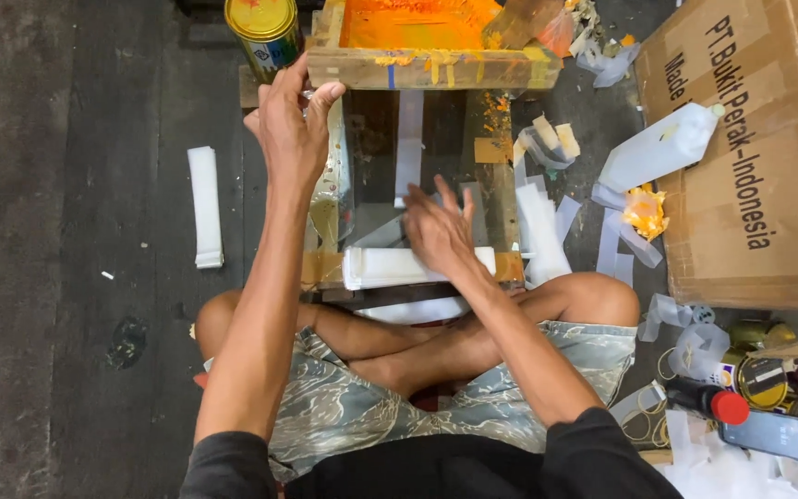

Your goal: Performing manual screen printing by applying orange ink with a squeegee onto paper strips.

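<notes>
My left hand grips the near left corner of a wooden screen frame stained with orange ink, which is tilted up at the far end of a low printing board. My right hand lies flat, fingers spread, on the dark board just above a stack of white plastic sheets at the board's near edge. A white strip lies on the board under the raised frame. I sit cross-legged on the floor behind the board.
A yellow-lidded tin stands left of the frame. A white sheet stack lies on the dark floor at left. At right are a cardboard box, a white plastic bottle, loose plastic scraps, tins and a phone.
</notes>
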